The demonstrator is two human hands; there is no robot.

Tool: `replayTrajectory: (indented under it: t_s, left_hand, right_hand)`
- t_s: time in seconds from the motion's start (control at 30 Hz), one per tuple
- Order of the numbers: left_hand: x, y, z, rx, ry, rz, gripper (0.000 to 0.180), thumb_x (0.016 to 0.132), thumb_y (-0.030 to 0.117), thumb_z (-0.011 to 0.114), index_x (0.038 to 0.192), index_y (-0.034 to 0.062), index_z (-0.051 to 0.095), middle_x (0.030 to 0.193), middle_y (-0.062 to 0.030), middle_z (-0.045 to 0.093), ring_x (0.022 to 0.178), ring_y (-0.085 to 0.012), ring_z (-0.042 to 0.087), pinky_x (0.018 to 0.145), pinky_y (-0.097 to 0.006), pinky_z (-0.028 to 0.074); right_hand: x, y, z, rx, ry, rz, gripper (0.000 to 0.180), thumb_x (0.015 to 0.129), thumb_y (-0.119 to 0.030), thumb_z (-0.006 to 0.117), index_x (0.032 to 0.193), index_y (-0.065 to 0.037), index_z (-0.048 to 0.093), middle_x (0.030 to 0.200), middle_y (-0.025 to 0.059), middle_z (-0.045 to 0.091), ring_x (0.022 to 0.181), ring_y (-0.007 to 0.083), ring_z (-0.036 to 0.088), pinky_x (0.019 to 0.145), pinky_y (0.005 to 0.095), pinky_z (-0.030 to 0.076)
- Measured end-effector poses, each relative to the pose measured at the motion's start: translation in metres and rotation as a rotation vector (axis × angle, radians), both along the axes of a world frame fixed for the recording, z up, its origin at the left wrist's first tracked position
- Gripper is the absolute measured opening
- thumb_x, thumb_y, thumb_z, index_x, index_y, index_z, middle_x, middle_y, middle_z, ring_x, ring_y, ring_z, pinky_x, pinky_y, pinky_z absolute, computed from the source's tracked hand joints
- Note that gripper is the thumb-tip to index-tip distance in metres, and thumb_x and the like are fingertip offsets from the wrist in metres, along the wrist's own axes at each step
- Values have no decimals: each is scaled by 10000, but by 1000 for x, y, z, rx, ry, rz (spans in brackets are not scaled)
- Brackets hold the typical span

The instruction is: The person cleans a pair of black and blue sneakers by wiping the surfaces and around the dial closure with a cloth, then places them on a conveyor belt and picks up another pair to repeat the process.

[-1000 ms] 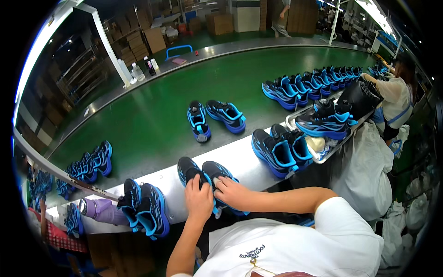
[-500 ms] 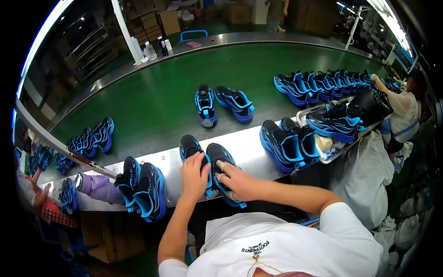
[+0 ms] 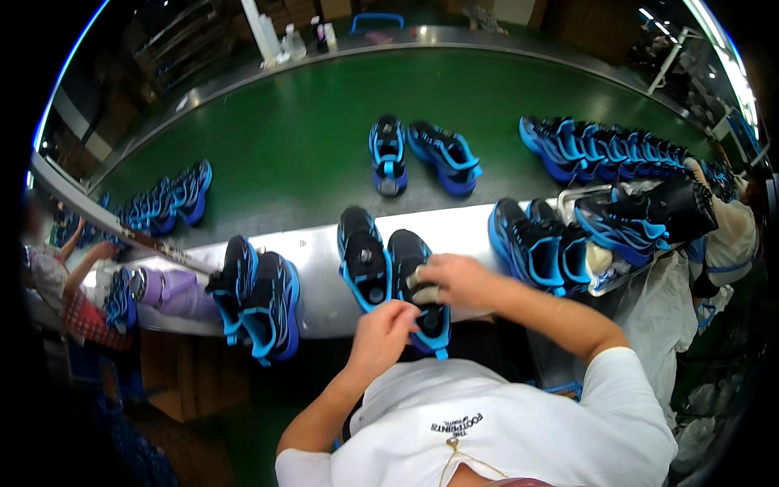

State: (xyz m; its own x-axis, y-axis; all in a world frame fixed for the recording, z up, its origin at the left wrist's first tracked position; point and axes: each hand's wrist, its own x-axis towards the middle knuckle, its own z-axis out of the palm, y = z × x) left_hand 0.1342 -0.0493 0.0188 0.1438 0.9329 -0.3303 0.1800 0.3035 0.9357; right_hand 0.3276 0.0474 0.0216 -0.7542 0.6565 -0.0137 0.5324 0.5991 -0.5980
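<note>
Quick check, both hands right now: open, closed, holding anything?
Left hand: fingers curled at the heel of the right-hand shoe of the pair; a grip cannot be told.
Right hand: closed on a small pale object, over the same shoe.

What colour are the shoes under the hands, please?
Black with bright blue trim, shoes, head view.

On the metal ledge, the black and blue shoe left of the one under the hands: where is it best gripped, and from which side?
Probably at the heel collar of the left shoe, from the near side: its heel points toward the person and its opening faces up.
</note>
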Motion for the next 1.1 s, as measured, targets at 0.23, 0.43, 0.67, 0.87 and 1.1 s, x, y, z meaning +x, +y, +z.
replayTrajectory:
  t_s: [0.23, 0.43, 0.67, 0.87, 1.1]
  left_hand:
    - [24, -28, -18, -236, -563, 304, 265, 1012, 119, 495, 1169, -83, 562, 1104, -166, 616, 997, -235, 650, 793, -336, 576]
    - [15, -37, -12, -250, -598, 264, 294, 1016, 142, 493, 1194, -83, 554, 1162, -182, 607, 999, -250, 658, 835, -358, 571]
    - [48, -21, -16, -378, -791, 283, 295, 1014, 194, 518, 1177, -50, 543, 1110, -151, 620, 990, -244, 670, 848, -333, 555]
    - [49, -24, -25, -333, -821, 301, 306, 1021, 188, 501, 1215, -46, 534, 1220, -137, 579, 1086, -280, 637, 803, -325, 574]
    - [48, -22, -27, -373, -758, 282, 339, 1024, 235, 495, 1216, -42, 529, 1245, -142, 571, 1080, -291, 644, 606, -306, 584]
  right_hand:
    - [3, -12, -5, -41, -17, -104, 312, 818, -231, 732, 1125, -180, 706, 867, 134, 582, 870, 302, 588, 783, 393, 488]
    - [6, 7, 21, -274, 76, 40, 330, 819, -209, 742, 1141, -148, 704, 850, 112, 548, 837, 276, 577, 758, 369, 480]
    - [5, 2, -11, -60, 20, -17, 462, 799, -241, 753, 1243, -165, 646, 853, 101, 554, 818, 241, 568, 738, 344, 470]
    - [0, 21, 11, -162, -4, 224, 549, 868, -250, 646, 1401, -221, 517, 945, 121, 550, 848, 280, 556, 757, 391, 457]
    - [-6, 7, -4, 22, 27, 137, 602, 860, -283, 658, 1434, -321, 480, 726, 75, 533, 683, 257, 574, 632, 377, 468]
